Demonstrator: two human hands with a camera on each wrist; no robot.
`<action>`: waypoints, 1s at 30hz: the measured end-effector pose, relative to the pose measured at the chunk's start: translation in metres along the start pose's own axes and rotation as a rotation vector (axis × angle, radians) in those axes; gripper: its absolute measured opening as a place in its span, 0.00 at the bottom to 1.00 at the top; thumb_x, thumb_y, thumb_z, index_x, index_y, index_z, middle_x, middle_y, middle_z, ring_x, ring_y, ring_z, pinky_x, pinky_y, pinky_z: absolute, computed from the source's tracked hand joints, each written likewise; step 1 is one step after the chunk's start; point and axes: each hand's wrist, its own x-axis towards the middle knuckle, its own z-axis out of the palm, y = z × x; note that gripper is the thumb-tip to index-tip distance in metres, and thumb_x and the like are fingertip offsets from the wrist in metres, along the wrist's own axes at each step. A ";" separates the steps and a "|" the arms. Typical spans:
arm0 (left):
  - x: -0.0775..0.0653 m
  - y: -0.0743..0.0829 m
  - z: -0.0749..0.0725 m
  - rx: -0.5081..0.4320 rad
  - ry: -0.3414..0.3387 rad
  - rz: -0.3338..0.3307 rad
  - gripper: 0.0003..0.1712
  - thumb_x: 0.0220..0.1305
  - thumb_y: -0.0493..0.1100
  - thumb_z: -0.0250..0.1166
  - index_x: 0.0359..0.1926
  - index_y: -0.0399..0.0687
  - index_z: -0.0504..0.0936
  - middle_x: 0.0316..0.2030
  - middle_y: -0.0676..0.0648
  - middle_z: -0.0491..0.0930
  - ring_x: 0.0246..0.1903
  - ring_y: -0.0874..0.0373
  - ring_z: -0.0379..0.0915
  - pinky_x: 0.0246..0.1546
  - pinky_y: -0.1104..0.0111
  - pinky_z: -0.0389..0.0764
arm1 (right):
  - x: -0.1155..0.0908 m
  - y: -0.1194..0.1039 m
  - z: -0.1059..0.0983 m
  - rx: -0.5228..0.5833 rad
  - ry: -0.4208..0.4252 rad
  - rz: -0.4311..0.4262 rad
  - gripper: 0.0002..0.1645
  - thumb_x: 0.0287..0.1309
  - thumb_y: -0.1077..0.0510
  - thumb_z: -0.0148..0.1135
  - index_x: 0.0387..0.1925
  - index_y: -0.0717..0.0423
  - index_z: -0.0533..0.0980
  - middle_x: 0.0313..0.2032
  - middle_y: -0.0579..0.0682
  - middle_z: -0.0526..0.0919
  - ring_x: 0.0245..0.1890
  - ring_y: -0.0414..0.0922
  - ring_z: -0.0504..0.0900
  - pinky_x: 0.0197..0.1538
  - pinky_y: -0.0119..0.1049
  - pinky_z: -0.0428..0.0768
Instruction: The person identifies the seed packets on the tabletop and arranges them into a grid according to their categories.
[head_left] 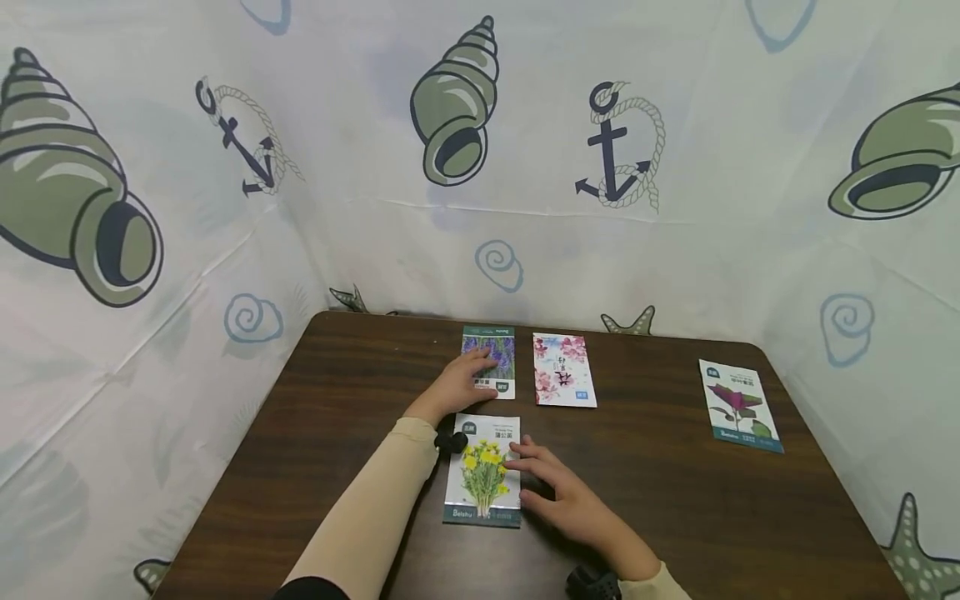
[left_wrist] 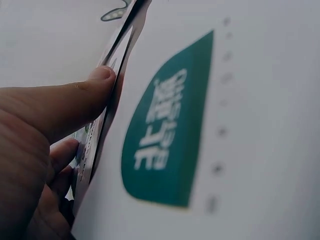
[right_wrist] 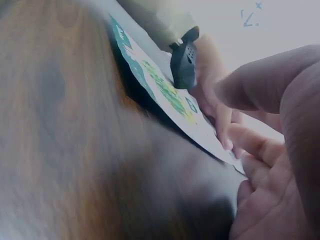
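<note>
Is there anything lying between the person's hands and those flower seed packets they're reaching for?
Nothing visible. The left hand already rests on the purple-flower packet, and the right hand touches the right edge of the yellow-flower packet. The pink packet lies beside them, apart.

A makeshift recording booth: brown wooden table enclosed by nautical-print curtain walls.
</note>
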 end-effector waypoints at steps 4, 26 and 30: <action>0.000 -0.004 0.003 0.006 -0.004 0.003 0.38 0.73 0.52 0.75 0.79 0.49 0.75 0.86 0.42 0.58 0.88 0.40 0.45 0.85 0.37 0.55 | -0.003 0.008 -0.005 0.010 0.061 -0.010 0.26 0.78 0.58 0.65 0.73 0.48 0.79 0.81 0.53 0.69 0.88 0.62 0.51 0.79 0.18 0.48; -0.004 -0.001 -0.001 -0.001 -0.003 0.011 0.38 0.73 0.50 0.75 0.79 0.47 0.75 0.86 0.41 0.58 0.88 0.40 0.45 0.86 0.37 0.54 | -0.055 0.062 -0.146 -0.233 0.369 0.191 0.24 0.77 0.61 0.65 0.71 0.54 0.78 0.78 0.68 0.68 0.84 0.76 0.49 0.81 0.78 0.52; -0.004 -0.002 -0.001 -0.009 0.002 0.023 0.38 0.74 0.50 0.74 0.79 0.45 0.75 0.86 0.40 0.59 0.88 0.39 0.45 0.85 0.37 0.55 | -0.061 0.070 -0.182 -0.244 0.414 0.228 0.25 0.78 0.63 0.63 0.72 0.61 0.76 0.78 0.74 0.65 0.84 0.79 0.46 0.75 0.86 0.49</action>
